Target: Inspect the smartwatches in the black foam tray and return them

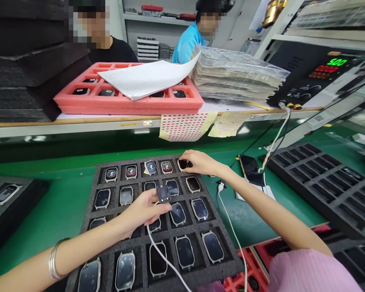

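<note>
A dark foam tray (235, 259) full of smartwatches without straps lies before me. My left hand (150, 209), a silver bangle on its wrist, pinches a small dark square watch charger (163, 194) above the tray's middle. A white cable (162, 255) runs down from that hand. At the far right corner of the tray, my right hand (197, 161) has thumb and fingers on the edges of a smartwatch (183, 164) in its compartment. Several watches in the far row, such as this smartwatch (166, 167), have lit screens. Other screens are dark; my left hand and forearm hide some.
Another watch tray (24, 194) is at left, and a slotted dark tray (316, 170) at right. A phone (251, 168) lies near a white cable. On the shelf sit a pink foam tray (127, 106), stacked clear trays (237, 77) and a power supply (310, 77). Two people sit beyond.
</note>
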`<state>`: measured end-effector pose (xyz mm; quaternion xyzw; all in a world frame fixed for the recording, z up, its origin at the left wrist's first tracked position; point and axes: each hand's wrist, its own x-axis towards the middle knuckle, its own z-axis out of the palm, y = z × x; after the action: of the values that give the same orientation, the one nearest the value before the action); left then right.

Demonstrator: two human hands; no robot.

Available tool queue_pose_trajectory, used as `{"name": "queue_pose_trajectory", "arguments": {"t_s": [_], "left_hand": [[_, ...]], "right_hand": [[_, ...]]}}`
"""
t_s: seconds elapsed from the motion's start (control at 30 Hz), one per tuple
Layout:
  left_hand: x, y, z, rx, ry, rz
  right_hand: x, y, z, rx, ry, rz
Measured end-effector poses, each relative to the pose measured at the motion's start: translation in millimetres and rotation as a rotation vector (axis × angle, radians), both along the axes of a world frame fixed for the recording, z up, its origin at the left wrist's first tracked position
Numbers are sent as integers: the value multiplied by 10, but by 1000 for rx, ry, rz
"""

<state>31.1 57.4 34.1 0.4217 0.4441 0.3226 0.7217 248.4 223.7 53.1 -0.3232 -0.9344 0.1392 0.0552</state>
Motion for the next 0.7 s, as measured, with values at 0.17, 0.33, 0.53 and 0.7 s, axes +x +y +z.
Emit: {"name": "queue_pose_trajectory", "arguments": {"t_s": [0.17, 0.33, 0.53, 0.7], "left_hand": [[59, -72, -48, -56, -54, -17], [52, -132, -72, -27, -34, -37], [50, -196, -60, 25, -3, 69], [40, -182, -148, 78, -30, 45]], "right_hand": [[-54, -460, 171, -69, 175, 6], [-286, -1087, 133, -177, 295, 202], [-333, -1209, 95, -96, 228, 179], [-316, -1204, 112, 5, 141, 209]]}}
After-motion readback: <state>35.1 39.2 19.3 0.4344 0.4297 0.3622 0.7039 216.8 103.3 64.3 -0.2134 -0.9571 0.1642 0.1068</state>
